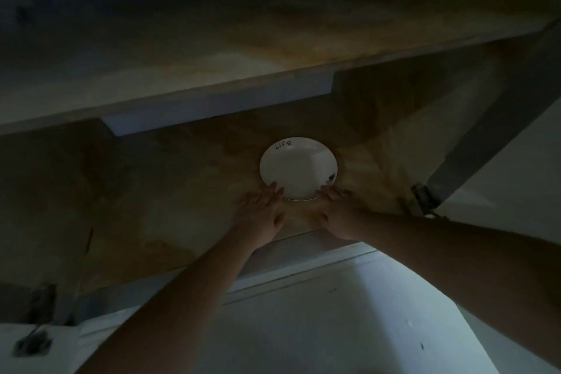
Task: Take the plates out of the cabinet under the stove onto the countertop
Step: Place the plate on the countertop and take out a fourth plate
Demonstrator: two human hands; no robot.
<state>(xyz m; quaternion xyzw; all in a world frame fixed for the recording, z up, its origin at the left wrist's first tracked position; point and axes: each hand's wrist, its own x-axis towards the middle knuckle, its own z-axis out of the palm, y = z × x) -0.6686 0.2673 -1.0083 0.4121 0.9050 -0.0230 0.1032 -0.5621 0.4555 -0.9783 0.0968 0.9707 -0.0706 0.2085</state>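
Note:
A white plate (297, 167) with small dark lettering near its far rim lies on the brown floor of a dim cabinet (182, 191). A second rim shows just under its near edge, so it seems to rest on another plate. My left hand (261, 209) lies flat with fingers spread, fingertips touching the plate's near-left rim. My right hand (337, 209) reaches in from the right, fingertips at the near-right rim. Neither hand has closed around the plate.
A shelf (212, 97) with a pale front edge runs across the cabinet above the plate. The open cabinet door (498, 118) stands at the right with a metal hinge (423, 199). Another hinge (39, 307) sits at the lower left. Pale floor (334, 328) lies below.

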